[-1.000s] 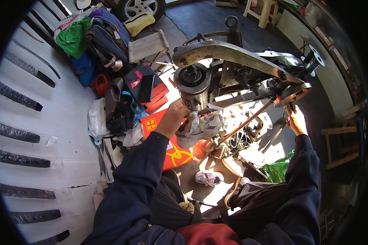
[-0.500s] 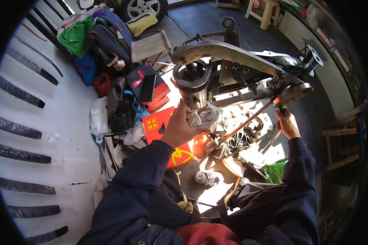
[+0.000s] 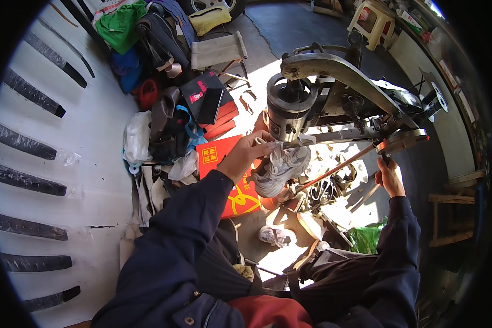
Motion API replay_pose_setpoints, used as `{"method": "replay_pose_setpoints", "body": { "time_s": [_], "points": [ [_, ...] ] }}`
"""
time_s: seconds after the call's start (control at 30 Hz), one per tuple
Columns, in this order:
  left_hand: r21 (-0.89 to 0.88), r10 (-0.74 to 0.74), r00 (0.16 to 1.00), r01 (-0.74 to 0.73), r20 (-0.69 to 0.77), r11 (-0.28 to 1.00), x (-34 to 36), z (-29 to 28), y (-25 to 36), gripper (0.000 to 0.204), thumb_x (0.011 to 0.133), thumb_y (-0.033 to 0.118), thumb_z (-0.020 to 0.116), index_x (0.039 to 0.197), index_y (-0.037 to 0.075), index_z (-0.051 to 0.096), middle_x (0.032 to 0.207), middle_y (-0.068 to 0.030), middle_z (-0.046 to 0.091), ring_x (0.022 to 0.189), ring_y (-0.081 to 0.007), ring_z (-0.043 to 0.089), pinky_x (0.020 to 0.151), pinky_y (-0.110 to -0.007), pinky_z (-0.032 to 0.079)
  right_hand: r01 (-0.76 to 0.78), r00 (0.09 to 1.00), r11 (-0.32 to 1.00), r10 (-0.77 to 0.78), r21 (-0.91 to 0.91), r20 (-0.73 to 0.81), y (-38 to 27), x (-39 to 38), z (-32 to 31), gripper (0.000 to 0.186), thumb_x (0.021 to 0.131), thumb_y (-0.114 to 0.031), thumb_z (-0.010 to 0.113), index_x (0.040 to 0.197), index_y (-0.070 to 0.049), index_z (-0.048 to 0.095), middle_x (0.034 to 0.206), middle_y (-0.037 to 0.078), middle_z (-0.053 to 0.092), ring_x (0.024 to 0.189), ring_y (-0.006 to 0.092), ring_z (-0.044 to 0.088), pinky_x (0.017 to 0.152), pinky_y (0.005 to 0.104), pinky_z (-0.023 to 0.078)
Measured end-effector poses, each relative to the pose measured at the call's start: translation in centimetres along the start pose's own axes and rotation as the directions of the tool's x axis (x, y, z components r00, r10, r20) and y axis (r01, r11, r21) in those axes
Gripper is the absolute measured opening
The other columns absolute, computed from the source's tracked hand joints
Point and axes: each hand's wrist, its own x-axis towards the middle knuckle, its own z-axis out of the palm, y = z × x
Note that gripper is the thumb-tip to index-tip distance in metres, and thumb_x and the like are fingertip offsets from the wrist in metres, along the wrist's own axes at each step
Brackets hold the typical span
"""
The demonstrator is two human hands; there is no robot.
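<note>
In front of me stands a hand-cranked shoe-sewing machine [image 3: 292,112] of worn metal, with a cylindrical head and a long curved arm. Pinched by its upper edge, a grey-white sneaker [image 3: 281,174] hangs in my left hand [image 3: 243,157], close under the cylindrical head at the end of the narrow lower arm. Whether the needle is in the shoe is hidden. At the right, my right hand [image 3: 391,179] is closed round the crank handle [image 3: 387,159] below the round wheel [image 3: 403,142]. A thread spool [image 3: 436,101] sits at the machine's far right.
Another sneaker [image 3: 277,236] lies on the floor near my feet. Left of the machine are a red box [image 3: 216,156], a folding stool [image 3: 218,52] and piled bags [image 3: 164,38]. Sunlit scraps [image 3: 339,180] lie beneath it; a plastic stool [image 3: 370,24] stands at the back right.
My view has shifted, so the machine appears farther right. My left hand has gone from beside the cylindrical head to the sneaker's edge, and more of the sneaker shows. The right hand remains on the crank.
</note>
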Motion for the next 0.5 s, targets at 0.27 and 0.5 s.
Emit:
{"method": "replay_pose_setpoints", "body": {
  "time_s": [0.27, 0.5],
  "points": [
    [-0.123, -0.017, 1.000, 0.017, 0.001, 0.992, 0.3, -0.3, -0.4, 0.021, 0.097, 0.024, 0.067, 0.104, 0.004, 0.066, 0.089, 0.0016, 0.066, 0.083, -0.0054, 0.058, 0.078, -0.023, 0.045, -0.022, 1.000, 1.000, 0.021, 0.019, 0.020, -0.9, -0.3, -0.2, 0.056, 0.100, -0.052, 0.054, 0.132, -0.006, 0.047, 0.073, 0.005, 0.063, 0.056, 0.0115, 0.062, 0.051, 0.0264, 0.045],
    [-0.068, 0.040, 0.999, -0.042, -0.026, 0.997, 0.5, -0.3, -0.6, 0.019, 0.097, 0.023, 0.068, 0.100, 0.005, 0.066, 0.084, 0.0032, 0.065, 0.073, -0.0027, 0.056, 0.068, -0.020, 0.044, 0.273, 0.962, 0.959, -0.272, 0.077, -0.028, -6.1, -4.6, 0.0, 0.036, 0.102, -0.037, 0.058, 0.090, -0.004, 0.060, 0.066, 0.002, 0.059, 0.054, 0.0094, 0.056, 0.051, 0.0248, 0.041]
  ]
}}
